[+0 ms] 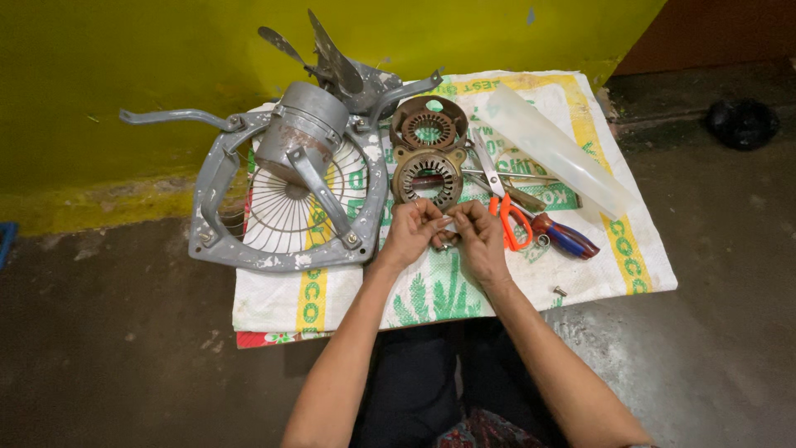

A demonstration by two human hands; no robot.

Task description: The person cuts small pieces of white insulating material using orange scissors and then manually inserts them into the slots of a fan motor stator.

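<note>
White woven sacking (580, 274), printed with yellow stripes and green lettering and leaf shapes, lies spread flat on the grey floor against a yellow wall (124, 75); a second, red-edged sack (257, 338) peeks out under its near left corner. On the sacking's left side rests a grey fan frame (217, 187) with a wire guard and its motor housing (301, 133); far of centre sit two rusty ring-shaped stator parts (428, 153), one behind the other. Right of them lie orange-handled scissors (507, 214), a red-and-blue-handled screwdriver (564, 236) and a pale plastic strip (555, 149). Both forearms reach in from the near edge and meet at centre. The left hand (412, 234) and right hand (481, 236) are curled narrow, fingertips pinching one small pale piece (446, 222) between them, just near of the closer stator.
</note>
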